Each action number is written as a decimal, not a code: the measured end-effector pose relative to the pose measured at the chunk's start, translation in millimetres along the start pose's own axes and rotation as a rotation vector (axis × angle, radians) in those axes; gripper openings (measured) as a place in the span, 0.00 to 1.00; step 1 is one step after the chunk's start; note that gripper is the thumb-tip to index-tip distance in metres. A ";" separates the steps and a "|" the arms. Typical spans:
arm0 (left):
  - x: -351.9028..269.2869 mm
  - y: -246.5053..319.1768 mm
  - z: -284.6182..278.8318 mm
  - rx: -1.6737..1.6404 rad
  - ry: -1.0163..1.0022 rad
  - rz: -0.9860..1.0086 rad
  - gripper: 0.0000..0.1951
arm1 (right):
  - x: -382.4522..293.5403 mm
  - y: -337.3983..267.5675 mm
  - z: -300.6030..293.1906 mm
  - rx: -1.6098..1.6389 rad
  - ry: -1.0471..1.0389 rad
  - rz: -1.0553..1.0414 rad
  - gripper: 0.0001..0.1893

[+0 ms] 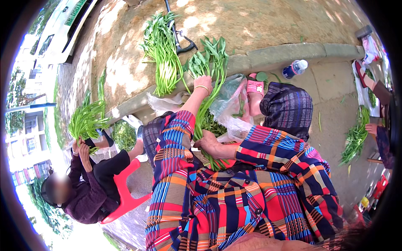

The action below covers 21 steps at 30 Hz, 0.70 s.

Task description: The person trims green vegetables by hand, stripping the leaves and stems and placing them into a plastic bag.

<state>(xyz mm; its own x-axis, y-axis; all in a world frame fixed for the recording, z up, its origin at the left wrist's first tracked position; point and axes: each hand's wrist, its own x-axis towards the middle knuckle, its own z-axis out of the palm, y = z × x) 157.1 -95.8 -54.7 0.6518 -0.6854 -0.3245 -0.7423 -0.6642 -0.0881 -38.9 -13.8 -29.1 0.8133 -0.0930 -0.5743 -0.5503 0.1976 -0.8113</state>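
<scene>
My left hand [202, 84], with a thin bracelet at the wrist, is closed on leafy green stems near their leaves. Lower down, my right hand [214, 145] grips the same long bunch of leafy greens [204, 109], probably water spinach. Its leaves point away from me; the stem ends hang at my lap. A larger pile of these greens [165, 59] lies on the ground and kerb, up and left of my left hand. Beneath my hands, loose leaves [215, 124] lie by a clear plastic bag [229, 100], partly hidden by my arms and the bunch.
A walking stick [177, 37] lies beside the pile. A capped bottle [294, 69] stands right of my pink sandal [255, 87]. At left, a person on a red plastic stool [125, 185] holds greens [88, 119]; another person sits at far right near greens [356, 138]. A stone kerb [282, 56] crosses ahead.
</scene>
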 end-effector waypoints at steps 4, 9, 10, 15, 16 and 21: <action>10.5 -2.1 -2.8 -0.223 0.058 -0.103 0.09 | -9.8 -15.8 -6.0 -0.027 0.014 0.034 0.15; 24.0 -29.9 -17.1 -0.669 0.252 -0.150 0.06 | -14.4 -19.3 -9.8 0.063 -0.062 0.013 0.15; 23.9 -33.7 -23.2 -0.626 0.334 -0.133 0.07 | -13.6 -18.2 -9.7 0.047 -0.063 0.001 0.15; -1.8 -33.3 -62.9 -1.304 0.120 -0.057 0.06 | -15.6 -19.6 -11.6 0.049 -0.085 0.010 0.15; -5.2 -29.6 -70.7 -1.327 0.101 -0.049 0.06 | -14.6 -18.5 -12.1 0.027 -0.057 0.020 0.15; -33.4 -42.5 -99.0 -1.521 -0.095 -0.020 0.07 | -14.4 -12.9 -7.8 -0.004 -0.025 0.036 0.15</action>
<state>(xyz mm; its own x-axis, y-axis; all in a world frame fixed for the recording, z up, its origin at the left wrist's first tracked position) 182.2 -74.2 53.2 0.6034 -0.6910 -0.3981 0.1645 -0.3806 0.9100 -45.0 -22.6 -11.3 0.7973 -0.0617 -0.6004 -0.5800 0.1970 -0.7904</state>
